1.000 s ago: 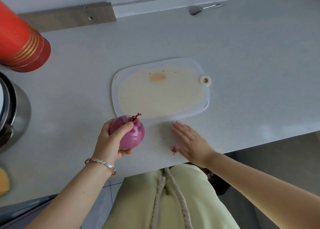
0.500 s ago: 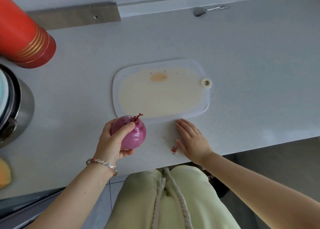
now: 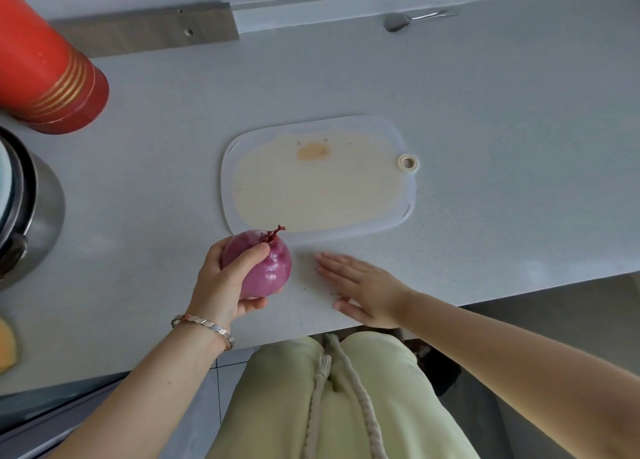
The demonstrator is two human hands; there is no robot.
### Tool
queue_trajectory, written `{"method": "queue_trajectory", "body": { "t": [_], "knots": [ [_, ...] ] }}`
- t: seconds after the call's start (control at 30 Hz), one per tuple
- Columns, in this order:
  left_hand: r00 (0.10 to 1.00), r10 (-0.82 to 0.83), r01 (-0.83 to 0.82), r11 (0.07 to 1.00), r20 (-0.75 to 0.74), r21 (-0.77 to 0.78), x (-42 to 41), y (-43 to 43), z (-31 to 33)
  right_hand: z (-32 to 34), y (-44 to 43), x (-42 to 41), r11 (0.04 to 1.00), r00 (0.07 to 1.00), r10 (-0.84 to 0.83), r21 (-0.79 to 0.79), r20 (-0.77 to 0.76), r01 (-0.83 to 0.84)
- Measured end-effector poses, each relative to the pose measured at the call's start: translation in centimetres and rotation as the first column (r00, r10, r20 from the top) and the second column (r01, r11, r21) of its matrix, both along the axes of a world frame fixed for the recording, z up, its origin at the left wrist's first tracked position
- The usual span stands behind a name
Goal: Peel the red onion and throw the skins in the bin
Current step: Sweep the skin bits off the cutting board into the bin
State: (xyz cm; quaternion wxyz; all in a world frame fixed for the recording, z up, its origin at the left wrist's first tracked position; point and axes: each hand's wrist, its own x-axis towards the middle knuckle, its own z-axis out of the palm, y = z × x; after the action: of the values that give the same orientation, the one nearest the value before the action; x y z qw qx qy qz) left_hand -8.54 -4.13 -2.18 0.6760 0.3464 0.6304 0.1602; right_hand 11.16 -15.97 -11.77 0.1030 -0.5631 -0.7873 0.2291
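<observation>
L hand [image 3: 225, 285] is gripping the red onion [image 3: 272, 273], fingers & thumb curling round it, just off the cutting board's [image 3: 318, 188] near-L corner. The onion's dried red tuft is overlapping the board's near edge in view. Can't tell if the onion is touching the counter [image 3: 485, 112] or hanging above it. It's showing a glossy purple surface toward the camera. R hand [image 3: 367, 285] is lying flat, palm down, fingers straight, holding nothing, on the counter just off the board's near edge, R of the onion & apart from it. A few dark specks [image 3: 304, 289] are sitting on the counter by that hand. A bracelet [image 3: 207, 323] is sitting on the L wrist. Well L of the board a red canister [image 3: 45, 67] & a metal pot [image 3: 41, 209] are standing. A spoon [image 3: 412, 20] is lying well beyond the board's far-R corner.
</observation>
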Motion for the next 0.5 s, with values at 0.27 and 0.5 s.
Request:
{"method": "queue_trajectory", "body": {
  "t": [0.27, 0.5],
  "knots": [
    [1.0, -0.001, 0.001, 1.0, -0.019, 0.005, 0.2, -0.2, -0.3, -1.1, -4.8, 0.8, 0.996, 0.993, 0.083, 0.026, -0.081, -0.081],
    [1.0, -0.014, 0.014, 1.0, -0.02, -0.021, 1.0, -0.5, -0.6, -0.4, -4.6, 0.5, 0.894, 0.915, -0.377, 0.203, -0.141, 0.4]
  ]
}}
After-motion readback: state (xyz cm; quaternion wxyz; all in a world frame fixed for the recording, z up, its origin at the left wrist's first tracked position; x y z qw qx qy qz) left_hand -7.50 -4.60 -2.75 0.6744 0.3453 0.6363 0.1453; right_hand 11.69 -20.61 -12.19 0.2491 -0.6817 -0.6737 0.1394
